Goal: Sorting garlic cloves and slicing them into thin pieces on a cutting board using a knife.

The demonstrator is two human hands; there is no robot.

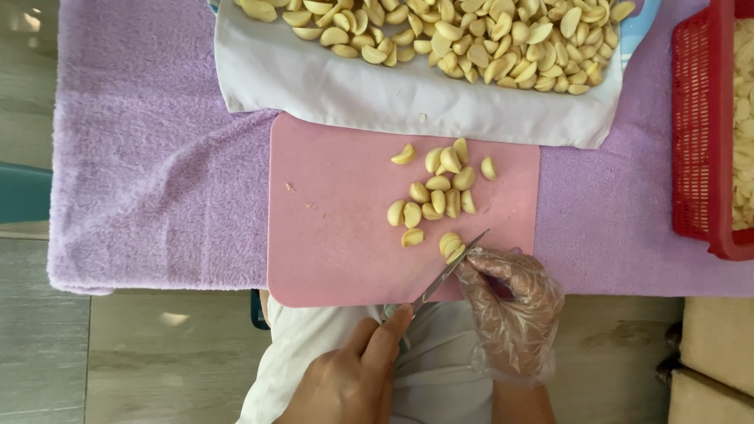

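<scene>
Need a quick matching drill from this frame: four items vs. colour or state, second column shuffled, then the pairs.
1. cutting board
2. basket
3. right hand
4. towel

A. lilac, spread under the board
B. in a clear plastic glove
C. pink, with loose garlic cloves on it
D. red, at the right edge

Pairs: 1-C, 2-D, 3-B, 4-A

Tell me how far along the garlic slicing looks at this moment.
Done: the red basket at the right already holds pale cut garlic. In hand: the left hand holds a knife against a clove that the gloved right hand steadies on the pink cutting board. Left: about a dozen loose cloves on the board, and a large pile of peeled cloves on the white cloth.
</scene>
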